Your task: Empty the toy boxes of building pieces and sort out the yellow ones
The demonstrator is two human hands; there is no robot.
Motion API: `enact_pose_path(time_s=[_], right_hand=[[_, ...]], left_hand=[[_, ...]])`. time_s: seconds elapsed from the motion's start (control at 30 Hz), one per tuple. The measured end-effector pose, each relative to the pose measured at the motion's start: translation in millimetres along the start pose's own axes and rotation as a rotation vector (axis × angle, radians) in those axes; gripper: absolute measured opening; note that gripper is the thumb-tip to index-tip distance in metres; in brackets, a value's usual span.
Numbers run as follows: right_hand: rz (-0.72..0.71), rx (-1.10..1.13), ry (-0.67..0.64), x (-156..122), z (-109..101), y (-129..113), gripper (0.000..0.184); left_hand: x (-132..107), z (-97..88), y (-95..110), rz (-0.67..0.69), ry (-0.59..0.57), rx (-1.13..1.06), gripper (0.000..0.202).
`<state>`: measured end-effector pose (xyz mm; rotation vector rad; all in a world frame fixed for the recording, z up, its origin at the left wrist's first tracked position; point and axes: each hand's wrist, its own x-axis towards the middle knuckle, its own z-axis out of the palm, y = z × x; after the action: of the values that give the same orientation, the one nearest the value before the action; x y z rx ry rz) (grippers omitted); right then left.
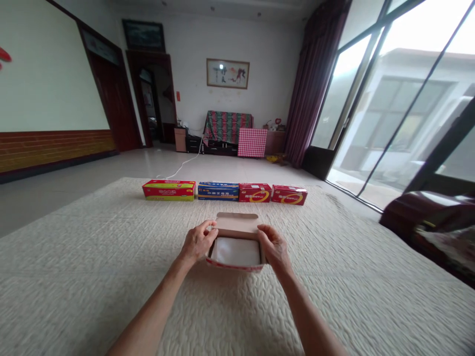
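Observation:
An open cardboard box (235,244) lies on the quilted cream cover (111,277) straight ahead of me, its tan lid flap standing up at the far side. A white, glossy sheet or bag (235,251) fills its inside. My left hand (198,242) grips the box's left side near the flap's corner. On the opposite side, my right hand (272,246) holds the right edge, with its fingers curled over the rim.
Several small boxes in red, yellow and blue (224,193) stand in a row across the cover's far part. Beyond it lie a tiled floor, a white cable (181,165), and a covered sofa. Tall windows rise at the right, with a dark furniture piece (426,222) near the cover's right edge.

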<state>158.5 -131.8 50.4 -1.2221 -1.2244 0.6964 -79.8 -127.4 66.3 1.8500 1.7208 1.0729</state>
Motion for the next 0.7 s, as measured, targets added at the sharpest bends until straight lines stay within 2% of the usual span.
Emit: enact_pose_path(time_s=[0.13, 0.23, 0.33, 0.47, 0.57, 0.7], right_hand=[[0.024, 0.143, 0.029, -10, 2, 13, 0.046], [0.047, 0.213, 0.023, -10, -3, 17, 0.048], [0.121, 0.284, 0.033, -7, -9, 18, 0.040], [0.278, 0.590, 0.007, 1, -15, 19, 0.034], [0.363, 0.757, -0.039, 3, -16, 19, 0.033], [0.354, 0.763, -0.069, 1, -14, 18, 0.035]], left_hand=[[-5, 6.3, -13, -0.004, 0.098, -0.133, 0.041], [-2, 8.7, -22, -0.101, 0.123, -0.359, 0.043], [1, 7.6, -30, -0.253, 0.106, -0.687, 0.047], [2, 3.9, -33, -0.368, 0.119, -1.050, 0.046], [2, 4.5, -34, -0.376, 0.055, -1.193, 0.043], [1, 10.7, -36, -0.352, 0.000, -1.269, 0.049]])
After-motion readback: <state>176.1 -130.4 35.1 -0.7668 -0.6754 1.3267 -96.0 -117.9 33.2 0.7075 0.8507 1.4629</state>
